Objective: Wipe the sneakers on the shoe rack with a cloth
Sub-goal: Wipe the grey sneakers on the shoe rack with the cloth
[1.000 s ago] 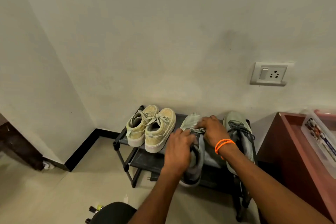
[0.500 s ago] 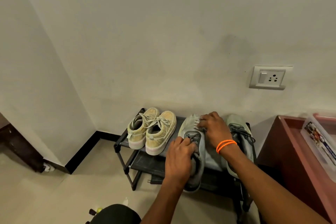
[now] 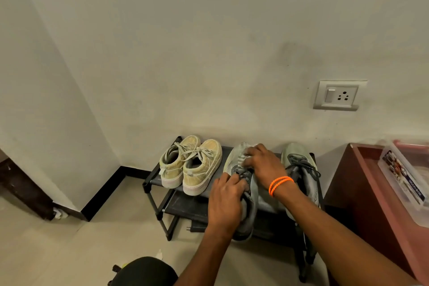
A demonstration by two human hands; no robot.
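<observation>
Home entryway corner, shoe rack (image 3: 153, 179) with sneakers (image 3: 190, 165) (two pairs), wall socket (image 3: 337, 95)

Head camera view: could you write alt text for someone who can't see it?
A person's left hand grips a grey sneaker on a black shoe rack while the right hand presses a pale cloth onto its toe. A beige pair sits to the left, another grey sneaker to the right.

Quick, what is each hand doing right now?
Left hand: grips the heel end of the grey sneaker.
Right hand: presses a pale cloth on that sneaker's toe; fingers curled over it.
</observation>
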